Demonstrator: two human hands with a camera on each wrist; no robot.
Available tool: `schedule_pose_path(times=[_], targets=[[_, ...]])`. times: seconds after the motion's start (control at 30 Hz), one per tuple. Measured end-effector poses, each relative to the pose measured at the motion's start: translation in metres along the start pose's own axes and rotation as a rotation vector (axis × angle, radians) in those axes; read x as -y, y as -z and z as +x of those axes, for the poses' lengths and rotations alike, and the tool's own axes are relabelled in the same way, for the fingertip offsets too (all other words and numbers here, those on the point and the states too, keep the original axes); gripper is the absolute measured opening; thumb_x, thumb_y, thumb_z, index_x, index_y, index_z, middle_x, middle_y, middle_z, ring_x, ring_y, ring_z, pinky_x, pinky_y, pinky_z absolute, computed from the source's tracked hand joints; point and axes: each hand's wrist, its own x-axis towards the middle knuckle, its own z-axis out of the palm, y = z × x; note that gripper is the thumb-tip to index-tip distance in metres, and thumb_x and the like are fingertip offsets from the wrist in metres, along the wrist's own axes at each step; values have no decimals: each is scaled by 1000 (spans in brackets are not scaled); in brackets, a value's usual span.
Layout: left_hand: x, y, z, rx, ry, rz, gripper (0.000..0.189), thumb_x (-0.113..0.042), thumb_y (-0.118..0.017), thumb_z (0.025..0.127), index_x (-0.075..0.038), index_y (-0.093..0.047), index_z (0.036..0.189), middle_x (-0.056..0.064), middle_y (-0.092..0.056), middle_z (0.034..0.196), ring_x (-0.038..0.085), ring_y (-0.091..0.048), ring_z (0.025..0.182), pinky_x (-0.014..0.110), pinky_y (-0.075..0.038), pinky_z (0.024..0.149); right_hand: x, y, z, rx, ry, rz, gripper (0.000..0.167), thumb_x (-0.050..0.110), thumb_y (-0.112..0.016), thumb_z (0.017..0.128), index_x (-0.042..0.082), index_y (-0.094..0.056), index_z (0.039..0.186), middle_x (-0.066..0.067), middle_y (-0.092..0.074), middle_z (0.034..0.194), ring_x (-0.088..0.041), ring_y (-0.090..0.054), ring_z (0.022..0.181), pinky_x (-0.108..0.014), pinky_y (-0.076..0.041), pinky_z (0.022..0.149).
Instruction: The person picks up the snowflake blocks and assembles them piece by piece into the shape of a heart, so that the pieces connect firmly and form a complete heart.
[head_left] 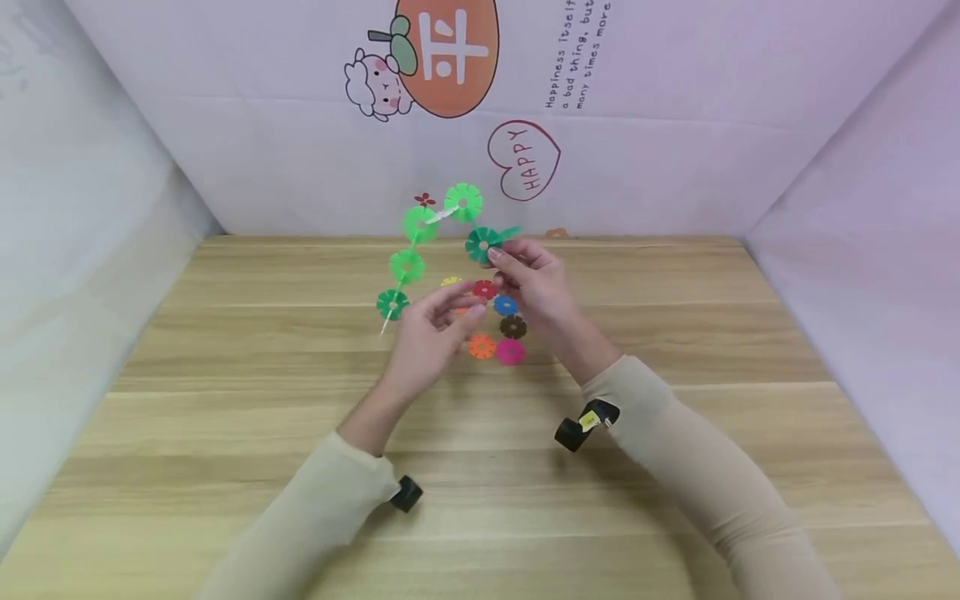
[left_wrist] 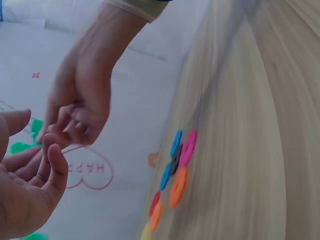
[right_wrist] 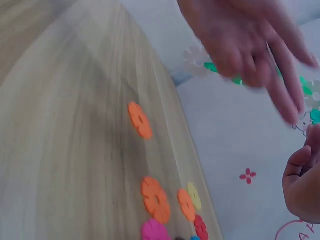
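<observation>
My right hand (head_left: 534, 279) pinches a dark green notched plastic disc (head_left: 480, 245) between thumb and fingers, above the table. This disc ends an arched chain of interlocking discs, with a bright green disc (head_left: 463, 201) at the top. Down the chain's left side come another bright green disc (head_left: 407, 266) and a darker green disc (head_left: 392, 305); white pieces (head_left: 441, 216) show edge-on between some. Below and left of the pinched disc, my left hand (head_left: 431, 333) has loosely bent fingers with nothing between them. In the left wrist view, the left hand (left_wrist: 30, 185) is close to the right hand (left_wrist: 82, 100).
Loose discs lie flat on the wooden table beneath the hands: orange (head_left: 482, 346), pink (head_left: 511, 351), brown (head_left: 513, 326), blue (head_left: 506, 305), red (head_left: 484, 289) and yellow (head_left: 451, 282). A printed white cloth (head_left: 637, 167) hangs behind the table.
</observation>
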Motion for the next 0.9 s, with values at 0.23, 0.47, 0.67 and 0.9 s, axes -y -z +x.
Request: schedule_pose_path(times=[0.23,0.47,0.67,0.9], targets=[[4,-38,30,-221,-28,-273,31,-16,-67,104,3,-65,129,6,-63,105,8,-54,59,18,-47,48,-6,-10,-10,-41,38,83,22,2,-64,103,15,-68,85,4,-69,74,-8,-59,62,-19,-51,62],[4,-45,36,-383,-73,-369,21,-14,-70,102,6,-72,108,-4,-61,78,5,-41,50,15,-34,43,-7,-10,-16,-20,11,93,23,5,-64,104,16,-69,84,4,-72,82,-10,-59,63,-20,-49,62],[2,-28,40,-381,-61,-283,22,-12,-72,101,9,-73,106,0,-67,80,8,-56,51,16,-44,45,-12,10,-11,30,31,-162,5,12,-68,103,12,-70,98,0,-68,92,-12,-61,71,-21,-54,68],[4,3,42,-405,-53,-196,19,-12,-73,99,6,-76,103,9,-77,88,9,-63,57,17,-48,47,-13,78,15,102,77,-772,30,22,-70,102,0,-67,123,-9,-67,109,-22,-63,88,-31,-56,77]])
